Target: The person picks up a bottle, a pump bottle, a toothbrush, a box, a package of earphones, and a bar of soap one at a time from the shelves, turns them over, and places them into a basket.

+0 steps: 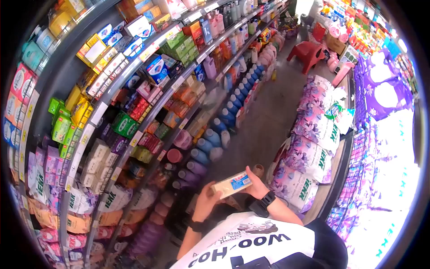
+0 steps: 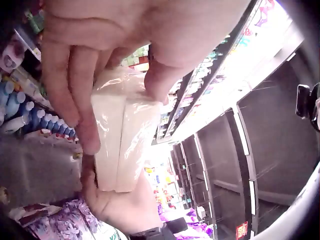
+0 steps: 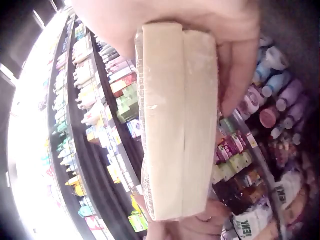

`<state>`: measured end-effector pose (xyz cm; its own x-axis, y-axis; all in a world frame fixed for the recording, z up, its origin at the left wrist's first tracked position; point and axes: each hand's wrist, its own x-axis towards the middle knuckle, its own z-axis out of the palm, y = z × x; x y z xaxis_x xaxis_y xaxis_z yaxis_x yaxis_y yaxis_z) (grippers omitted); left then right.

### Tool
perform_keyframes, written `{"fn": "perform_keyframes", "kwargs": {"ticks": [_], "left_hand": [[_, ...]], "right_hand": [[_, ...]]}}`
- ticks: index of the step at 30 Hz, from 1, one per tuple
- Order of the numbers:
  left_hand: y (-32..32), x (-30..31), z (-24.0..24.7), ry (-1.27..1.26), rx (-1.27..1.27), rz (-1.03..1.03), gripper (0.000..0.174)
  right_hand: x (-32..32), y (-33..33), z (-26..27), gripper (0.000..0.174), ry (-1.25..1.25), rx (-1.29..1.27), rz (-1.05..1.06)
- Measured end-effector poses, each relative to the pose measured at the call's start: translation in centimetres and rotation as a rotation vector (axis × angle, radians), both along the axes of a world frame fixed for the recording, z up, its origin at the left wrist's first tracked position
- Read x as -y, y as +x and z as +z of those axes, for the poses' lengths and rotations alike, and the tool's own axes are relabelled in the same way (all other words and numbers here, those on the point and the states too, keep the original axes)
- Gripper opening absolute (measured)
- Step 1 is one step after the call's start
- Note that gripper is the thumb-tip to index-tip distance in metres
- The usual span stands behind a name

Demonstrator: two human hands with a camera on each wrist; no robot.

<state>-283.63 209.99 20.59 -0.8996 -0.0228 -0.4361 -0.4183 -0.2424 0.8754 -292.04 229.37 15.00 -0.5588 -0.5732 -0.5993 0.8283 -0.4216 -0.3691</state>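
A pale, plastic-wrapped soap pack [image 1: 232, 184] with a blue and red label is held level between both hands in front of the chest. The left hand [image 1: 207, 200] grips its left end, the right hand [image 1: 258, 184] its right end. In the left wrist view two cream bars lie side by side in the wrap [image 2: 122, 140], the left hand's fingers [image 2: 89, 135] and thumb on either side. In the right wrist view the pack [image 3: 175, 125] shows its pale side with a lengthwise seam; the right hand [image 3: 200, 25] holds the near end.
Shelves [image 1: 101, 112] of boxed soaps and bottles run along the left. Blue-capped bottles [image 1: 215, 136] line the lowest level. Floral packs [image 1: 309, 152] are stacked on the right beside a low ledge. A red stool [image 1: 309, 56] stands farther down the aisle floor [image 1: 264, 103].
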Motion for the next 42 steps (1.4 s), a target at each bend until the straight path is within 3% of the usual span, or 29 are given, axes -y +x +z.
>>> {"fn": "perform_keyframes", "kwargs": {"ticks": [4, 7, 11, 13, 19, 21, 24, 31, 33, 37, 42], "left_hand": [[-4.1, -1.7, -0.2, -0.031, 0.073, -0.019, 0.050], [-7.0, -3.6, -3.4, -0.309, -0.031, -0.078, 0.058], [-11.8, -7.4, -2.7, -0.210, 0.011, -0.049, 0.062], [-13.9, -8.8, -2.8, -0.313, 0.019, -0.090, 0.065], [-19.8, -12.0, -3.3, -0.306, 0.057, -0.197, 0.062], [-21.2, -12.9, -5.1, -0.316, 0.022, -0.210, 0.062], [-24.1, -14.9, -3.5, -0.270, 0.135, -0.317, 0.062], [-28.3, -16.5, -4.2, -0.301, 0.115, -0.374, 0.061], [-29.6, -16.4, -4.6, -0.284, 0.099, -0.399, 0.061], [-33.3, -17.1, -2.8, -0.199, 0.099, -0.421, 0.044], [-39.5, -17.8, -3.8, -0.113, 0.097, -0.398, 0.044]], "right_hand": [[-2.1, -3.9, -0.9, 0.047, -0.015, -0.008, 0.021], [-4.4, -7.3, -1.5, 0.039, -0.020, -0.017, -0.028], [-7.9, -12.0, -1.3, 0.041, -0.044, -0.037, -0.108], [-9.4, -13.9, -0.4, 0.042, 0.027, -0.012, -0.065], [-13.7, -17.8, -0.6, 0.040, 0.045, -0.046, -0.171], [-15.2, -18.8, -4.3, 0.041, -0.017, -0.040, -0.179], [-17.3, -20.1, -4.7, 0.044, 0.001, 0.009, -0.220], [-19.1, -22.5, -5.8, 0.048, -0.033, 0.002, -0.295], [-19.3, -23.5, -5.6, 0.052, 0.003, -0.015, -0.284], [-19.9, -26.5, -4.3, 0.055, 0.124, -0.075, -0.243], [-20.5, -32.0, -4.1, 0.057, 0.271, -0.152, -0.277]]}}
